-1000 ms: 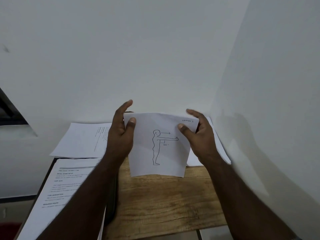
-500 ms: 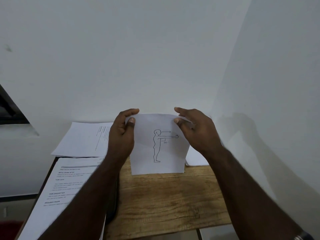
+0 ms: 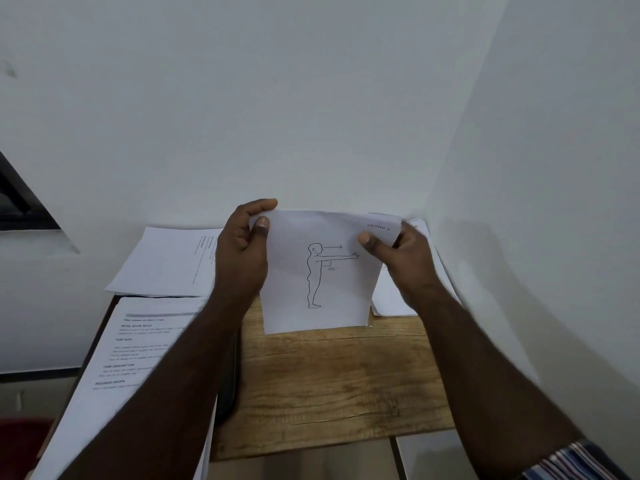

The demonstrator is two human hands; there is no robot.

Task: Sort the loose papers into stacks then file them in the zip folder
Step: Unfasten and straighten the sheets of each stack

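Note:
A white sheet with a line drawing of a standing figure stands upright, its lower edge on the wooden table. My left hand pinches its upper left corner, thumb in front. My right hand pinches its upper right corner near the handwritten label. A printed text sheet lies at the near left, partly under my left forearm. Another sheet lies at the far left, and more white paper sits behind my right hand. A dark edge, maybe the folder, shows under my left forearm.
White walls close the table in at the back and on the right, meeting in a corner. A dark window frame sits at the left. The table's near edge drops to a tiled floor.
My right hand slid outward along the sheet's top edge to its right corner, uncovering the handwritten label. The sheet stays upright on the table and my left hand keeps its pinch.

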